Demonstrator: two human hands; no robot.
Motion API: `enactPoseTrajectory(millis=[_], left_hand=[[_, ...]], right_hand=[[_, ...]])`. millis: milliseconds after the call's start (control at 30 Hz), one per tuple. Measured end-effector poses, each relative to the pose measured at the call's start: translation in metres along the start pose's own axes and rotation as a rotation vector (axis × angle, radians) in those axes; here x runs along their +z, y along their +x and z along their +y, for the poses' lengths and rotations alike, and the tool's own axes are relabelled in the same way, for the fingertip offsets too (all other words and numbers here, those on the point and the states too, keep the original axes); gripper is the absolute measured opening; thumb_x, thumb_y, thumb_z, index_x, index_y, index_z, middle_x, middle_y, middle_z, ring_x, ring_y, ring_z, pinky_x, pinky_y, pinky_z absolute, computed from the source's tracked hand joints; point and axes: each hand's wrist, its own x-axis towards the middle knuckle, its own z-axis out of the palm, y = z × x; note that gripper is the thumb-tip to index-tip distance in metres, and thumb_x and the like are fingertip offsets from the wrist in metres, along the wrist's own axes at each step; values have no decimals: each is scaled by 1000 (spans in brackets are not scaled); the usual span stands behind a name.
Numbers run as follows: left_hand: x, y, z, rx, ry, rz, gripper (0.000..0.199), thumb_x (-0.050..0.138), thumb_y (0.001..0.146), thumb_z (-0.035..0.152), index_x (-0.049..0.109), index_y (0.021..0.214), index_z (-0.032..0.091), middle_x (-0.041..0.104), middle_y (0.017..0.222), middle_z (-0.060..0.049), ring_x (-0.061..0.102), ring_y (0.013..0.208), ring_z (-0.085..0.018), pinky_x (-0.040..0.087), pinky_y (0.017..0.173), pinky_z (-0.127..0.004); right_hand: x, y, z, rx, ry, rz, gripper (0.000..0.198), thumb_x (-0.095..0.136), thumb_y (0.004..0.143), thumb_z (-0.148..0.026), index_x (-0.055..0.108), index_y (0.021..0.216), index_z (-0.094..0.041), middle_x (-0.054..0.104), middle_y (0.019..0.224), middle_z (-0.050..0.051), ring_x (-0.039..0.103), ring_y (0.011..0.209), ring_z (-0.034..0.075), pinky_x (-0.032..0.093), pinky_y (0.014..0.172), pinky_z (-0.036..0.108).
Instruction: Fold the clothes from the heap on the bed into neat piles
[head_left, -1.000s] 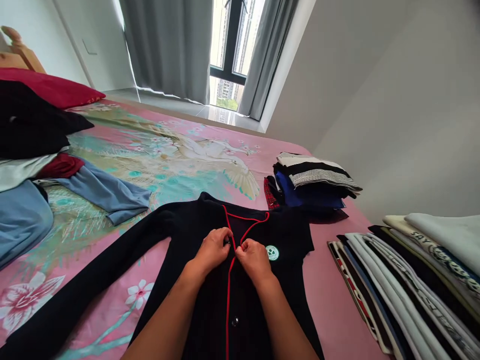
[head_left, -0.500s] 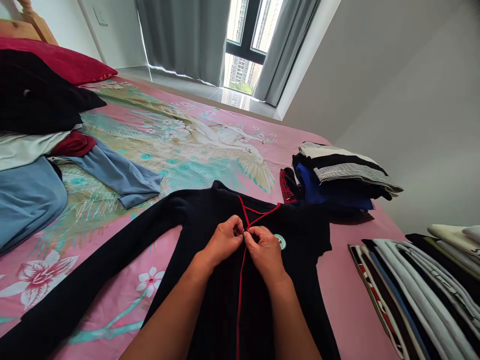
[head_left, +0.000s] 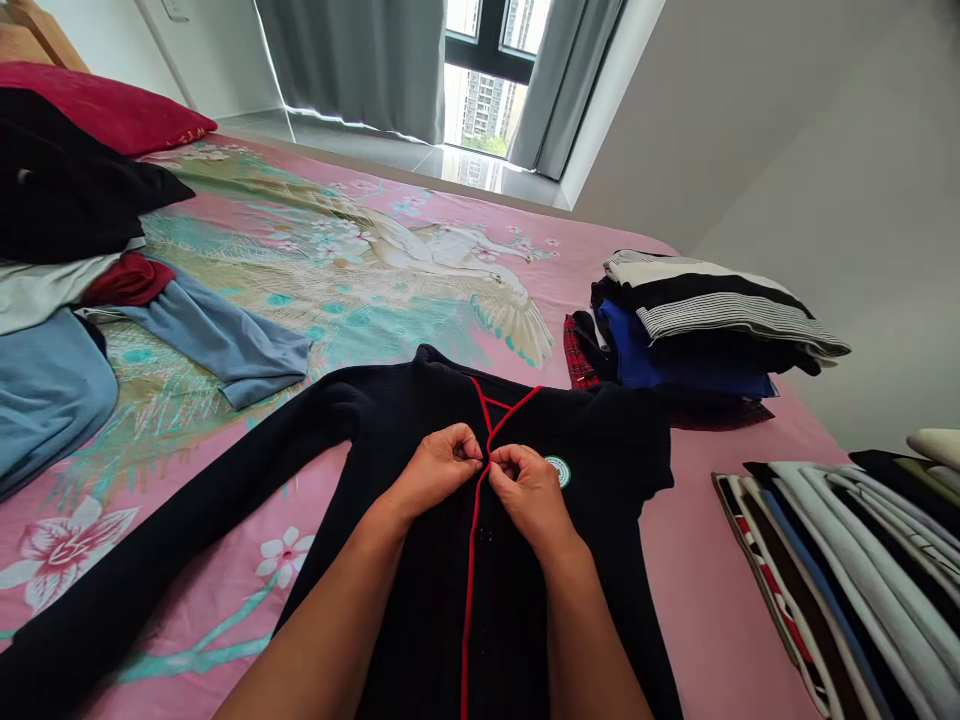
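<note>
A dark navy cardigan (head_left: 390, 420) with red piping along its V-neck and front lies spread on the bed, its collar away from me. My left hand (head_left: 442, 468) pinches the front edge just below the V. Close beside it, my right hand (head_left: 531, 490) pinches the other side of the same edge, thumb and forefinger together. Whatever small part sits between the fingertips is hidden. Next to my right hand shows a round green and white badge (head_left: 557, 471). Small dark buttons (head_left: 486, 535) appear on the front below the hands. One sleeve stretches out to the lower left.
Folded clothes (head_left: 720, 310) are stacked at the right, beyond the cardigan. More folded garments (head_left: 840, 540) stand in a row at the lower right. Loose clothes (head_left: 52, 370) and a red pillow (head_left: 112, 105) lie at the left on the pink flowered bedsheet (head_left: 337, 270).
The view has shifted slightly. Both hands stay pinched at the front edge, a little more apart at the fingertips, and the red piping there is now bent.
</note>
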Motion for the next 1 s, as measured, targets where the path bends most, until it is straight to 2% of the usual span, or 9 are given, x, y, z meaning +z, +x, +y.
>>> enactPoseTrajectory(millis=[167, 333, 533, 767, 867, 1000], left_hand=[[-1, 2, 1, -38, -68, -43, 12, 59, 64, 17, 53, 75, 17, 54, 71, 3, 48, 63, -8, 40, 58, -20], [4, 4, 0, -111, -143, 46, 27, 60, 60, 16, 53, 86, 18, 55, 72, 3, 53, 64, -9, 43, 60, -20], [7, 5, -5, -97, -50, 125, 31, 55, 60, 12, 55, 90, 18, 55, 67, 5, 51, 59, -8, 40, 55, -19], [6, 2, 0, -81, 94, 81, 35, 55, 64, 13, 54, 98, 19, 55, 66, 6, 51, 58, -8, 39, 54, -19], [5, 0, 3, -22, 247, 83, 34, 52, 65, 9, 56, 97, 19, 53, 67, 6, 49, 59, -8, 39, 56, -19], [5, -2, 3, 150, 365, 65, 40, 49, 67, 3, 57, 102, 20, 51, 75, 4, 49, 67, -9, 42, 63, -20]], right_hand=[[3, 0, -1, -18, -94, -7, 5, 53, 72, -19, 58, 71, -19, 57, 74, 0, 49, 63, 11, 38, 59, 22], [4, 1, -2, -31, -117, -13, 4, 52, 72, -20, 55, 70, -20, 55, 73, -1, 49, 64, 11, 37, 59, 22], [5, 2, -3, 3, -88, -11, 4, 51, 72, -20, 54, 69, -20, 54, 70, -2, 47, 60, 10, 35, 56, 22], [6, 0, -1, -17, -73, 4, 4, 51, 71, -21, 53, 68, -20, 53, 70, -2, 47, 61, 10, 34, 57, 23], [4, 1, 0, 52, -53, -32, 6, 52, 71, -24, 54, 67, -20, 53, 65, -3, 46, 57, 10, 32, 54, 22], [1, 6, 1, 176, -9, -116, 11, 51, 71, -28, 56, 66, -20, 49, 54, -5, 42, 49, 9, 29, 48, 21]])
